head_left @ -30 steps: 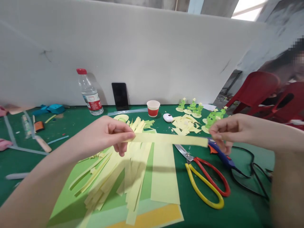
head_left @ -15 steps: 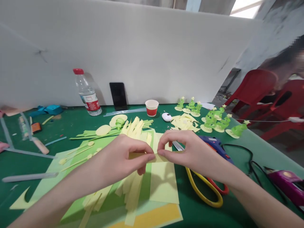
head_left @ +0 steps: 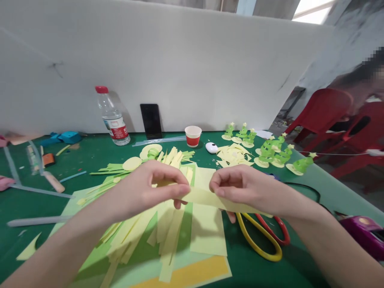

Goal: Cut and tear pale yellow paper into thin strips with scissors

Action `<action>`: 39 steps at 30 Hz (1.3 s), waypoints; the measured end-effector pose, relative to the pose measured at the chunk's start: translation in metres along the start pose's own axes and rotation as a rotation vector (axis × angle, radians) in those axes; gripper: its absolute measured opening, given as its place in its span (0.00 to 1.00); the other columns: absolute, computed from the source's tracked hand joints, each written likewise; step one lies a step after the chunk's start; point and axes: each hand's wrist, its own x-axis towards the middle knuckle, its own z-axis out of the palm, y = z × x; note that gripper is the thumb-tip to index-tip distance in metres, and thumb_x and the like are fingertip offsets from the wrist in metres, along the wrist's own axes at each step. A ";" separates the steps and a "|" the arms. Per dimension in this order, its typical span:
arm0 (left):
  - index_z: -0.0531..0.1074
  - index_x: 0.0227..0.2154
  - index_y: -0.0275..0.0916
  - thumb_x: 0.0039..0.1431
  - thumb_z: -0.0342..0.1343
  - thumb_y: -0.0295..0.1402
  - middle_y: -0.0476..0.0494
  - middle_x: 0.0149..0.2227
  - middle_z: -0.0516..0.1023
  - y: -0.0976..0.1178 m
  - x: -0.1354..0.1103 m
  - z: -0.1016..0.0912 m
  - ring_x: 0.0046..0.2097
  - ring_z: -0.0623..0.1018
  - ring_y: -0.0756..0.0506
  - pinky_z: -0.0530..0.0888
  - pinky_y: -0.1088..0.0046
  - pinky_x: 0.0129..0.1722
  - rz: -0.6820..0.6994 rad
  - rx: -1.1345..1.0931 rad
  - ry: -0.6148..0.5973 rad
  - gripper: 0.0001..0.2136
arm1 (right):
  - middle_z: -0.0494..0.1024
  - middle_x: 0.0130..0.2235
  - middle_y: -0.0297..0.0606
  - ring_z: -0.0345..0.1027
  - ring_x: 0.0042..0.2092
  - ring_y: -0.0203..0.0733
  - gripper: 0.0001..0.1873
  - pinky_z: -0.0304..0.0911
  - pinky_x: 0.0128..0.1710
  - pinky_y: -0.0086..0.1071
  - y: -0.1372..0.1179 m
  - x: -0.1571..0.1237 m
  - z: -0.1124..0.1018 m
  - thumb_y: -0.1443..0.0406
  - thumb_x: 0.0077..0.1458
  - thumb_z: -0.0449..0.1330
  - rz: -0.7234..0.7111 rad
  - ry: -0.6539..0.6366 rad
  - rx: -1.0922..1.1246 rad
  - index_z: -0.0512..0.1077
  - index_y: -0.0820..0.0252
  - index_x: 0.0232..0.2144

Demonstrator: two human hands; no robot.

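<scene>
A pale yellow paper strip [head_left: 204, 197] stretches between my two hands, above the stack of paper sheets. My left hand [head_left: 156, 188] pinches its left part between thumb and forefinger. Closed on the strip farther right is my right hand [head_left: 243, 190], with the strip's end running out beneath its palm. Below lie many loose yellow strips [head_left: 169, 244] and a pale yellow sheet [head_left: 208, 232]. Scissors [head_left: 261, 238] with yellow and red handles rest under my right hand, their blades hidden by it.
Green paper trees [head_left: 267, 152] with star tops stand at the right, by a heap of yellow scraps [head_left: 234, 155]. Along the white board are a water bottle [head_left: 114, 120], a phone [head_left: 151, 121] and a paper cup [head_left: 193, 136]. A purple tool [head_left: 363, 236] lies far right.
My hands have moved apart, my left hand slightly left and my right hand slightly right. More of the paper strip now shows between and beyond them.
</scene>
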 end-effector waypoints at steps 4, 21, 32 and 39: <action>0.70 0.17 0.37 0.48 0.52 0.29 0.60 0.17 0.71 -0.014 -0.004 -0.030 0.26 0.73 0.55 0.65 0.82 0.31 0.042 -0.248 0.168 0.08 | 0.59 0.23 0.28 0.55 0.21 0.26 0.09 0.50 0.20 0.22 0.000 -0.010 -0.020 0.65 0.52 0.53 0.007 0.098 -0.116 0.62 0.61 0.22; 0.72 0.23 0.42 0.54 0.48 0.37 0.55 0.21 0.76 0.002 0.001 -0.002 0.26 0.70 0.50 0.62 0.77 0.25 -0.103 0.193 -0.055 0.10 | 0.70 0.28 0.31 0.64 0.30 0.30 0.05 0.61 0.31 0.23 -0.001 0.006 0.010 0.65 0.50 0.57 -0.090 0.158 0.022 0.68 0.62 0.28; 0.74 0.24 0.41 0.55 0.48 0.39 0.51 0.26 0.75 -0.004 0.000 0.014 0.29 0.71 0.50 0.65 0.77 0.28 0.102 0.233 -0.032 0.13 | 0.64 0.19 0.26 0.60 0.21 0.26 0.04 0.59 0.23 0.21 0.008 0.012 0.018 0.71 0.47 0.56 -0.020 0.050 0.149 0.65 0.63 0.23; 0.73 0.20 0.42 0.52 0.53 0.36 0.53 0.26 0.73 -0.005 -0.001 0.002 0.30 0.71 0.50 0.66 0.77 0.31 0.101 0.051 -0.101 0.10 | 0.64 0.19 0.27 0.60 0.20 0.25 0.10 0.55 0.18 0.18 -0.004 0.001 0.012 0.62 0.48 0.59 0.024 -0.064 0.227 0.64 0.62 0.23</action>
